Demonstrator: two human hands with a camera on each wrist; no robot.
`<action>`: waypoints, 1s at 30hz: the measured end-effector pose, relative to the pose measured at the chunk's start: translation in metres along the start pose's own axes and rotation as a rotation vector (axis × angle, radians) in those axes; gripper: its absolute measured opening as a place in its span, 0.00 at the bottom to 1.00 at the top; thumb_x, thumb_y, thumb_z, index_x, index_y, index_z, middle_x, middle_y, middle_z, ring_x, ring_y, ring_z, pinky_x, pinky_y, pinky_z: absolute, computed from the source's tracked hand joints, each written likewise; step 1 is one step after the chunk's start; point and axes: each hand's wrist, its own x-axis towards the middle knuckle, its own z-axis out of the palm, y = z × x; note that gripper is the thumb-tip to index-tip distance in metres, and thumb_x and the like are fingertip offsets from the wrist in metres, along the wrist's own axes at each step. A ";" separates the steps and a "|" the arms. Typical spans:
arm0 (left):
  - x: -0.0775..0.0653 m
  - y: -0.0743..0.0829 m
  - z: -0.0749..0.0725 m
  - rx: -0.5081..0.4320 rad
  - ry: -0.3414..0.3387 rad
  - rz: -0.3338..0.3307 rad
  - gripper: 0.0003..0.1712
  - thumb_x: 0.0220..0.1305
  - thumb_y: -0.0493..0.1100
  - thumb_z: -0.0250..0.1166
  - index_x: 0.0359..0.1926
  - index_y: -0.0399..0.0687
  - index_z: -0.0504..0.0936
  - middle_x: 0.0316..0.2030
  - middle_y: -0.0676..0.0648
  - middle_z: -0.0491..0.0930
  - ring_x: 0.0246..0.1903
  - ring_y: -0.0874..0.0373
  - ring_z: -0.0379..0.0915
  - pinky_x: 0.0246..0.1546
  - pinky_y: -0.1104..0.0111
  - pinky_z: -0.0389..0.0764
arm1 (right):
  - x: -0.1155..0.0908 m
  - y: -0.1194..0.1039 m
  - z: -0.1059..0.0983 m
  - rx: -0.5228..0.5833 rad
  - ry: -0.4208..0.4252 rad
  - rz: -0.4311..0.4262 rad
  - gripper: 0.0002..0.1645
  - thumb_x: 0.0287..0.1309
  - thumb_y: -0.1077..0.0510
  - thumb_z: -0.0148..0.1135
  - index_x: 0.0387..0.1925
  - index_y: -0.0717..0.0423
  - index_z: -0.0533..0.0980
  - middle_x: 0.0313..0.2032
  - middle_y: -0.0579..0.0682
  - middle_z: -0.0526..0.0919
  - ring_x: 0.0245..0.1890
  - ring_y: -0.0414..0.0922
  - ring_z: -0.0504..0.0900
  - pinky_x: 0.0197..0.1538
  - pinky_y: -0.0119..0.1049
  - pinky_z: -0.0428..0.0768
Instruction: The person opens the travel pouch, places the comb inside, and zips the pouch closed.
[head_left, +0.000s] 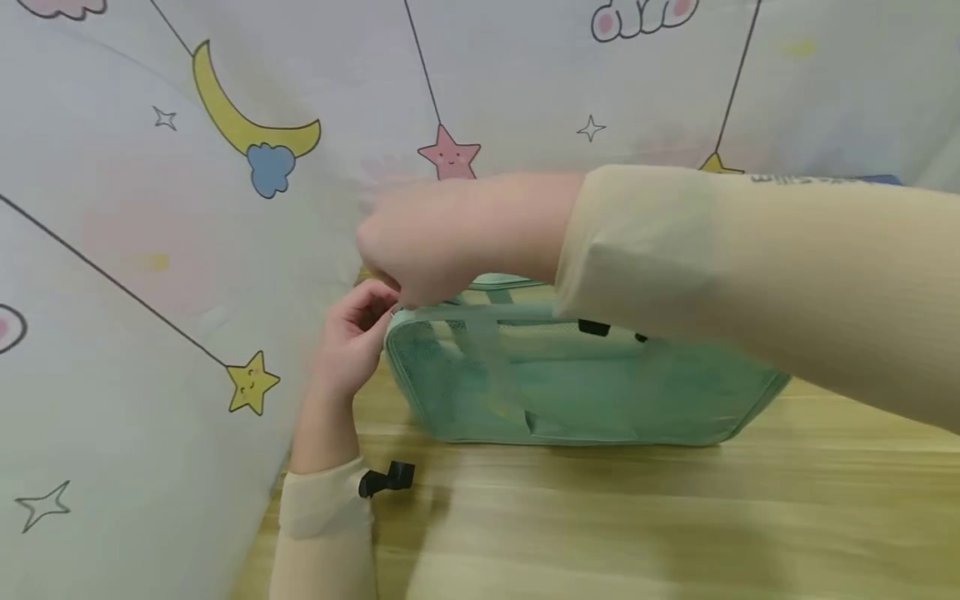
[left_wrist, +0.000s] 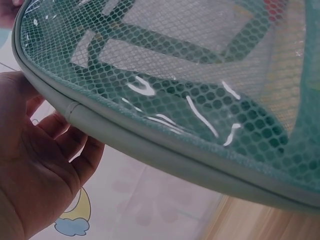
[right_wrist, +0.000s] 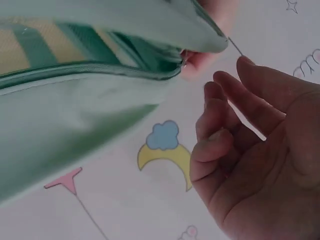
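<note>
Where the green bag (head_left: 570,392) stands: on the wood-patterned table (head_left: 600,517), in front of a printed cloth (head_left: 375,75), its top gaping.
Left grip (head_left: 347,346): bent fingers and thumb pinch the bag's left edge.
Right grip (head_left: 420,242): over the bag's left end, blurred from the head; the right wrist view shows half-bent fingers, thumb and forefinger slightly apart, nothing visible between them.
Sleeve lettering (head_left: 810,179): dark, along the far edge of the right sleeve (head_left: 787,258), too foreshortened to read.
Cut off: a yellow star (head_left: 717,164), mostly behind that sleeve.
Hard to make out: a black piece (head_left: 594,327) near the sleeve; a red patch (left_wrist: 275,9) behind mesh (left_wrist: 200,55).
</note>
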 end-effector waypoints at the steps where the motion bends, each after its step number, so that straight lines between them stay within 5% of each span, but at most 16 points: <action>1: 0.002 -0.002 0.004 0.003 -0.015 -0.001 0.17 0.69 0.23 0.58 0.43 0.47 0.85 0.36 0.57 0.81 0.32 0.62 0.73 0.35 0.72 0.75 | -0.001 -0.005 -0.002 -0.003 -0.022 0.007 0.09 0.61 0.61 0.56 0.30 0.45 0.78 0.26 0.42 0.77 0.28 0.42 0.71 0.30 0.35 0.70; 6: 0.011 -0.002 0.012 -0.009 -0.002 0.021 0.34 0.67 0.21 0.56 0.48 0.70 0.85 0.38 0.61 0.83 0.34 0.64 0.74 0.37 0.72 0.74 | -0.001 -0.018 -0.013 -0.089 -0.095 0.058 0.05 0.67 0.60 0.53 0.41 0.48 0.74 0.32 0.43 0.71 0.32 0.42 0.68 0.34 0.34 0.69; 11: 0.015 0.004 0.009 0.001 -0.016 0.002 0.32 0.67 0.22 0.57 0.48 0.68 0.86 0.37 0.60 0.84 0.35 0.64 0.78 0.38 0.73 0.77 | 0.005 -0.012 -0.006 -0.125 -0.135 0.056 0.08 0.69 0.60 0.52 0.45 0.51 0.76 0.37 0.46 0.73 0.38 0.45 0.69 0.41 0.35 0.70; 19: 0.015 0.000 0.004 0.001 -0.007 -0.003 0.33 0.67 0.21 0.56 0.42 0.70 0.87 0.36 0.63 0.84 0.33 0.66 0.76 0.38 0.74 0.75 | 0.009 -0.008 0.006 -0.200 -0.077 -0.029 0.11 0.69 0.62 0.54 0.45 0.45 0.78 0.41 0.44 0.78 0.41 0.45 0.72 0.44 0.38 0.73; 25: 0.006 0.003 -0.011 0.029 0.002 0.002 0.19 0.70 0.25 0.61 0.33 0.54 0.86 0.36 0.62 0.84 0.27 0.67 0.71 0.30 0.75 0.71 | 0.018 -0.012 0.008 -0.147 -0.057 -0.118 0.14 0.69 0.65 0.52 0.43 0.42 0.78 0.37 0.41 0.77 0.39 0.42 0.71 0.42 0.34 0.70; 30: 0.001 0.005 -0.021 0.018 -0.004 0.060 0.20 0.69 0.22 0.56 0.22 0.42 0.74 0.23 0.57 0.72 0.24 0.66 0.61 0.27 0.72 0.63 | 0.027 -0.022 -0.001 -0.130 -0.199 -0.088 0.17 0.68 0.66 0.44 0.41 0.39 0.71 0.33 0.40 0.67 0.36 0.41 0.65 0.42 0.34 0.65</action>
